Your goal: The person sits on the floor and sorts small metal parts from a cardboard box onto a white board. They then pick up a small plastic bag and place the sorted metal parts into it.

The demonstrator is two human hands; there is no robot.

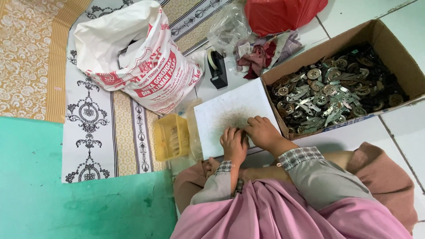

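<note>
Small part: we saw only a sliver of something dark pinched between the two hands at the lower centre of the frame; too small for us to tell its kind.
Left hand (233, 144): we found its fingers curled shut around that small part, resting on the near edge of the white board.
Right hand (262, 132): we saw its fingers bent down and closed toward the same spot, touching the left hand; what exactly it gripped we could not tell.
White board (230, 104): it lay flat under both hands at the centre, dusted with a dark speckled smudge in its middle.
Cardboard box (389, 48): it sat just beside the board, at the upper right, and we saw it filled with grey metal plates and round disc-shaped pieces.
Yellow plastic basket (170, 137): it stood just left of the board.
Tape dispenser (217, 68): black, above the board.
White printed sack (141, 57): crumpled open at the upper left, on a patterned mat.
Red plastic bag (279, 15): at the top edge, with cloth scraps below it.
Clothing: we noted grey sleeves with patterned cuffs and pink cloth along the bottom.
</note>
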